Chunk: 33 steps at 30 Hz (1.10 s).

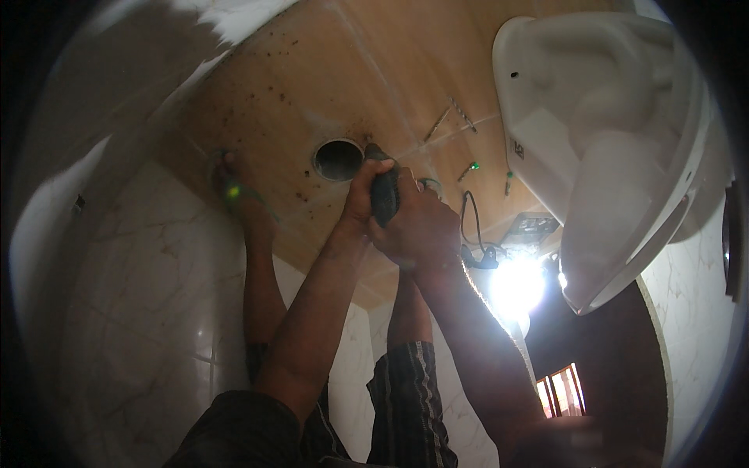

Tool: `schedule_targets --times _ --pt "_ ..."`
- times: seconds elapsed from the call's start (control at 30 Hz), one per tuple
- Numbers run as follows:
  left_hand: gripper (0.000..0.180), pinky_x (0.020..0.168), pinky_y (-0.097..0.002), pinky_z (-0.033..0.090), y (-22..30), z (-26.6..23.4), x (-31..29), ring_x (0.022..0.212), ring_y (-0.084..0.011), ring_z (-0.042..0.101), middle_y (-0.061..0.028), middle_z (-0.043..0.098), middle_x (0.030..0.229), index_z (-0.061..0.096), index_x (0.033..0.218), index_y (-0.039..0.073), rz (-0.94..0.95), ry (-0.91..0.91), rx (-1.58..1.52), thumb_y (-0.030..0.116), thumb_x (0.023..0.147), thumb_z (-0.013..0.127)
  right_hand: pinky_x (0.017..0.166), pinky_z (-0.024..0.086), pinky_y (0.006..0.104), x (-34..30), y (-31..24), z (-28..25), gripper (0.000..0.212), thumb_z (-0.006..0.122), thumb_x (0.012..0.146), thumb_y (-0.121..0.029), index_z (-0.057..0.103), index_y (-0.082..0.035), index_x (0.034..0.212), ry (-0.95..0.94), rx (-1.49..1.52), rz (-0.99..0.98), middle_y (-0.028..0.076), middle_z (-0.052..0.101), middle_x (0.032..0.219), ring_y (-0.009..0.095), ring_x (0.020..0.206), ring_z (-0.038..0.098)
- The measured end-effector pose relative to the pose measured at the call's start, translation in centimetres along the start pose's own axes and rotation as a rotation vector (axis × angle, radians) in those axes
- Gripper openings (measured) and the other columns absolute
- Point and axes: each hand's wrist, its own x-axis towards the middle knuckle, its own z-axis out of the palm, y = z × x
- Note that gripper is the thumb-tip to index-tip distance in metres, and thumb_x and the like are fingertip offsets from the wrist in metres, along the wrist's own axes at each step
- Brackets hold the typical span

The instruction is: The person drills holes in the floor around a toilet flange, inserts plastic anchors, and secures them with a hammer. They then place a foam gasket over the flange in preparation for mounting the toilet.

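Both my hands are closed around a dark power drill [385,195], whose far end points at the tiled floor just right of a round drain hole [339,160]. On the drill's left side is my left hand [363,191], its thumb laid over the body. My right hand [421,222] wraps the rear and right side of the tool. The drill's tip and any bit in it are hidden. Dark crumbs of dirt lie around the hole.
A white ceramic toilet bowl [608,148] lies on its side at the right. Drill bits [438,123] and green-ended fasteners [470,168] are scattered nearby. A black cord [463,222] runs near a bright lamp [515,287]. My bare foot [226,168] stands left of the hole.
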Motion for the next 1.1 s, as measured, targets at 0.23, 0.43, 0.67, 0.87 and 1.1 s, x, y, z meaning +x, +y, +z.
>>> schedule_targets --times 0.23,0.43,0.67,0.87,1.1 --pt "0.038 0.073 -0.0352 0.059 0.0 0.3 0.2 0.075 -0.025 0.07 -0.0149 0.07 0.085 0.065 0.092 0.001 0.044 0.08 0.022 0.038 0.085 0.069 0.078 0.06 0.0478 0.0 0.3 0.9 0.079 0.075 0.073 -0.042 0.05 -0.007 0.139 0.06 0.007 -0.024 0.022 0.069 0.101 0.038 0.089 0.074" --pt "0.037 0.072 -0.0346 0.059 0.0 0.4 0.3 0.074 -0.0244 0.07 -0.0148 0.07 0.085 0.065 0.092 0.002 0.024 0.093 0.0 0.038 0.085 0.069 0.076 0.06 0.0479 0.4 0.5 1.2 0.077 0.076 0.072 -0.042 0.051 -0.007 0.137 0.069 0.003 -0.017 0.022 0.07 0.1 0.038 0.087 0.074" --pt "0.036 0.078 -0.0375 0.059 0.5 -0.3 0.7 0.081 -0.0237 0.069 -0.0101 0.072 0.091 0.069 0.098 0.004 -0.013 0.056 0.03 0.038 0.086 0.066 0.079 0.059 0.0482 0.7 0.0 0.4 0.079 0.076 0.074 -0.048 0.049 -0.009 0.138 -0.016 -0.01 0.024 0.021 0.071 0.102 0.037 0.091 0.074" --pt "0.037 0.08 -0.0384 0.058 0.7 -0.3 0.4 0.083 -0.0238 0.069 -0.0095 0.07 0.09 0.068 0.098 0.004 -0.032 -0.047 0.021 0.038 0.087 0.065 0.08 0.058 0.0472 0.7 0.0 0.4 0.082 0.075 0.078 -0.057 0.049 -0.009 0.137 -0.051 -0.027 0.01 0.02 0.071 0.104 0.036 0.095 0.074" --pt "0.037 0.08 -0.0384 0.057 0.4 -0.3 0.7 0.082 -0.0241 0.069 -0.0106 0.07 0.089 0.068 0.096 0.003 0.004 -0.035 0.024 0.039 0.088 0.064 0.082 0.058 0.047 1.0 0.0 0.7 0.089 0.074 0.079 -0.06 0.045 -0.008 0.145 -0.056 -0.057 0.021 0.021 0.07 0.107 0.035 0.096 0.073"
